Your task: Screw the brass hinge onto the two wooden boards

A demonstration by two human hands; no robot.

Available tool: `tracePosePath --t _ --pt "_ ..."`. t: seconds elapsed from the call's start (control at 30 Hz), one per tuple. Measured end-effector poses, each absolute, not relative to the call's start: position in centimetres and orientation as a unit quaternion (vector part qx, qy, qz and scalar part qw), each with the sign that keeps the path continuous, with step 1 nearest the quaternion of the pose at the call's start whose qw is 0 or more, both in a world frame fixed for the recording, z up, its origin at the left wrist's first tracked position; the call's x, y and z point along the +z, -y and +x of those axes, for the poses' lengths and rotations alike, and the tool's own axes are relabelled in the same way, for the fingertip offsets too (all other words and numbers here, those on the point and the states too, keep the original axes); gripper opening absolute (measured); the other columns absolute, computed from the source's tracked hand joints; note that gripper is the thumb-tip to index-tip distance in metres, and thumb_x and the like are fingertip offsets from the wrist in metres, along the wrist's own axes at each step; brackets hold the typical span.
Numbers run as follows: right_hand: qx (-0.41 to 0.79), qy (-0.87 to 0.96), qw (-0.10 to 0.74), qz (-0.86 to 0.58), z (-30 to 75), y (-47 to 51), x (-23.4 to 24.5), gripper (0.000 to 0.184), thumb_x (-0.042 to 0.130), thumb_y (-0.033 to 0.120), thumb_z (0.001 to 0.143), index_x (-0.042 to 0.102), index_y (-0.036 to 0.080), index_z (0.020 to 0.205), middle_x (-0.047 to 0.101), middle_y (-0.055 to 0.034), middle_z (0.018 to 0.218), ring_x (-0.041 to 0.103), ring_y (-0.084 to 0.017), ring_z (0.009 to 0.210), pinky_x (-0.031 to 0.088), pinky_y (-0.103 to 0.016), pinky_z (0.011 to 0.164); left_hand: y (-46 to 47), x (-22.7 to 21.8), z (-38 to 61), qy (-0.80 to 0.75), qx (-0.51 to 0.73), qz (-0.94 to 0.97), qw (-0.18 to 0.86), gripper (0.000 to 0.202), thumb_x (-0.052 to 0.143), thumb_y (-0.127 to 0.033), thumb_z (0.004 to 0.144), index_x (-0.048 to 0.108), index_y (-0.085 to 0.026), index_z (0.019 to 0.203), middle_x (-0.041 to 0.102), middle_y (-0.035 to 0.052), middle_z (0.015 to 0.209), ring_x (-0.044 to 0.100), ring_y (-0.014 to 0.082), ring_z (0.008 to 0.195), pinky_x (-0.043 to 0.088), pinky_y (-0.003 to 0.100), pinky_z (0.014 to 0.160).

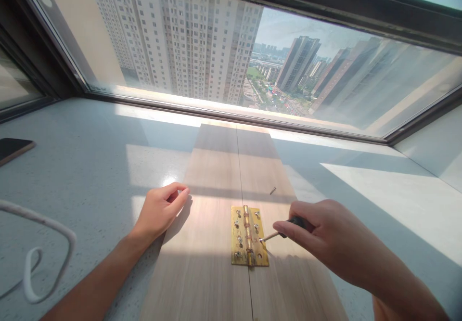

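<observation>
A brass hinge [247, 237] lies flat across the seam between two pale wooden boards [212, 167], with several screws standing in its holes. My right hand [325, 239] is closed around the dark handle of a screwdriver [274, 236]. Its tip meets a screw [262, 240] on the hinge's right leaf. On the left board's edge rests my left hand [162, 208], loosely curled, with nothing seen in it. A loose screw [273, 190] lies on the right board, beyond the hinge.
The boards lie on a speckled white sill [90, 167] below a dark-framed window [216, 111]. At the left are a phone-like dark slab [14, 148] and a curled white cable [68, 244]. Bands of sunlight and shadow cross the surface.
</observation>
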State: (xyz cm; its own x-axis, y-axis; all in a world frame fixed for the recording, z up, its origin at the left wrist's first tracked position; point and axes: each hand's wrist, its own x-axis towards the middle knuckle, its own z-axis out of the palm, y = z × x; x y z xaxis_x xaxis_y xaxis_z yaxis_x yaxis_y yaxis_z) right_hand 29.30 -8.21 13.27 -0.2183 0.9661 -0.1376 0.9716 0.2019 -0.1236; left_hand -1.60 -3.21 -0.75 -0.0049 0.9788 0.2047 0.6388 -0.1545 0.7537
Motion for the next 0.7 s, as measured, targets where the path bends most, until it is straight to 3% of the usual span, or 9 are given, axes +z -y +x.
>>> tracePosePath --t 0.23,0.7 --pt "-0.037 -0.791 0.001 0.611 28.3 8.4 13.3 0.053 0.05 0.062 0.084 0.038 0.022 0.051 0.043 0.0009 0.047 0.037 -0.014 0.045 0.019 -0.028 0.046 3.2 -0.5 -1.5 -0.611 0.363 0.663 0.236 0.032 0.053 -0.041 0.086 0.07 -0.017 0.075 0.047 -0.0036 0.051 0.044 0.0118 0.051 0.033 0.025 0.054" --pt "-0.043 -0.792 -0.02 0.609 28.1 8.4 13.2 0.056 0.05 0.064 0.083 0.035 0.022 0.048 0.037 0.001 0.045 0.032 -0.013 0.044 0.02 -0.028 0.046 3.2 -0.5 -1.6 -0.606 0.36 0.669 0.234 0.03 0.053 -0.038 0.086 0.07 -0.017 0.075 0.048 -0.0035 0.051 0.044 0.0116 0.052 0.033 0.025 0.053"
